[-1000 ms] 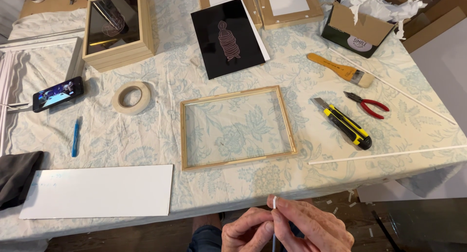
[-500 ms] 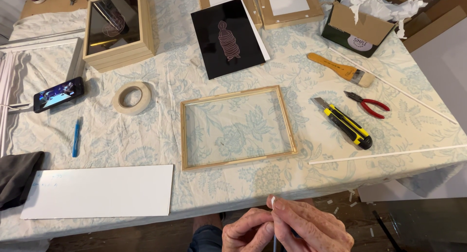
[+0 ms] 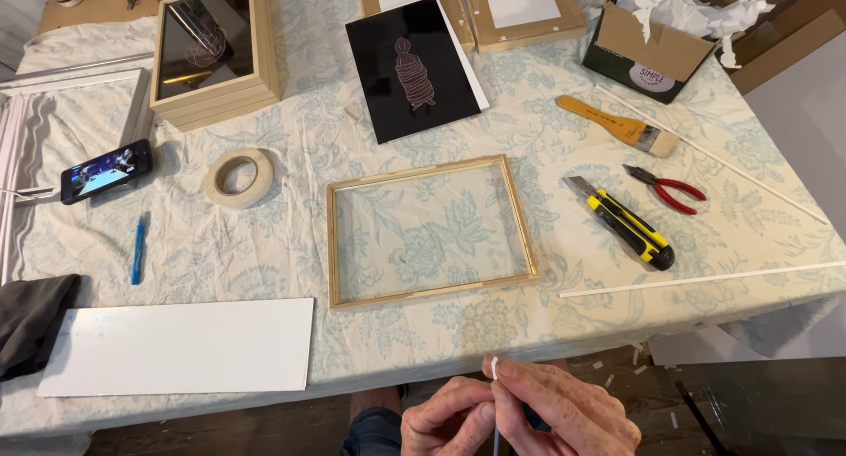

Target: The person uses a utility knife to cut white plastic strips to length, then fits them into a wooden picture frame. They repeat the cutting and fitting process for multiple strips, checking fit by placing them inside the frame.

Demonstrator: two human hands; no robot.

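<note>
Both hands, left hand [image 3: 445, 421] and right hand [image 3: 564, 412], stay pinched on a thin white strip [image 3: 495, 372] at bottom centre, below the table [image 3: 264, 244] edge, barely shifted.

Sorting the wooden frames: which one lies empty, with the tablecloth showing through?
The thin wooden frame at the table's middle, nearest the hands. The deep frame and far frames are filled.

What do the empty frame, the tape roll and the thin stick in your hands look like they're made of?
Frame: pale unfinished wood, going by its faint grain and matte look. Tape roll: cream paper tape, probably masking type, matte. Thin stick, pinched by both hands: white and smooth, perhaps plastic or painted wood; I can't tell which.
</note>
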